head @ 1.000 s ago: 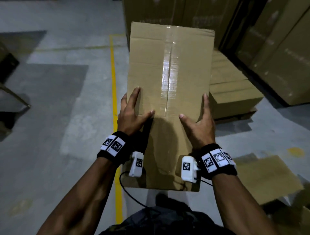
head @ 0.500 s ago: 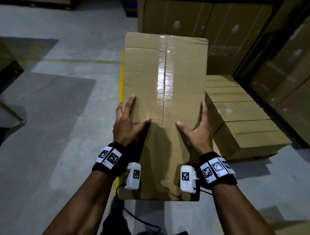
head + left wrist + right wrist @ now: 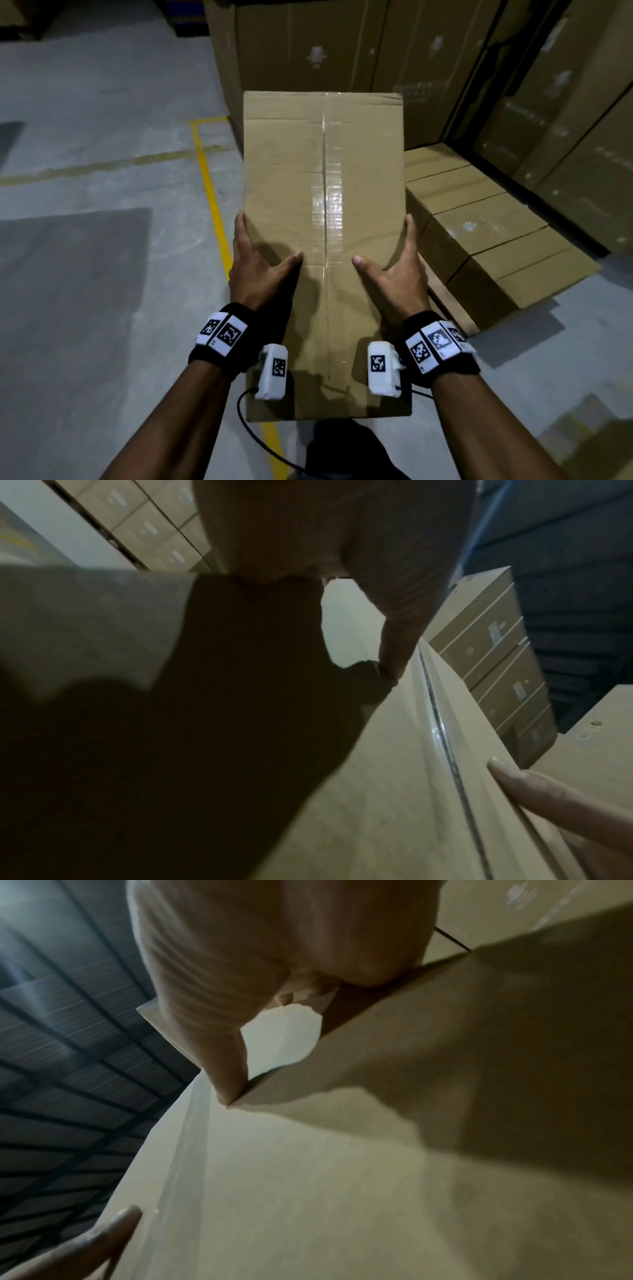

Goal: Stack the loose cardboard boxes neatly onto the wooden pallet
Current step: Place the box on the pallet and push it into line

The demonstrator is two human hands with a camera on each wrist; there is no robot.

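I carry a long brown cardboard box (image 3: 322, 205), taped along its top seam, held level in front of me. My left hand (image 3: 257, 270) grips its left edge, thumb across the top and fingers down the side. My right hand (image 3: 397, 274) grips the right edge the same way. The wrist views show the box top (image 3: 394, 791) (image 3: 308, 1191) close under each thumb. Low on the right is a row of similar boxes (image 3: 479, 233) on a wooden pallet (image 3: 455, 311), of which only a strip shows. The carried box hangs above the floor, left of that row.
Tall stacks of cardboard cartons (image 3: 308, 51) stand straight ahead, and more cartons (image 3: 565, 137) line the right side. A yellow floor line (image 3: 212, 195) runs along the grey concrete on the left. Loose cardboard (image 3: 589, 438) lies at the lower right.
I have walked closer to the pallet: the row of boxes and the tall stacks are nearer and larger. Both hands keep the same hold on the carried box.
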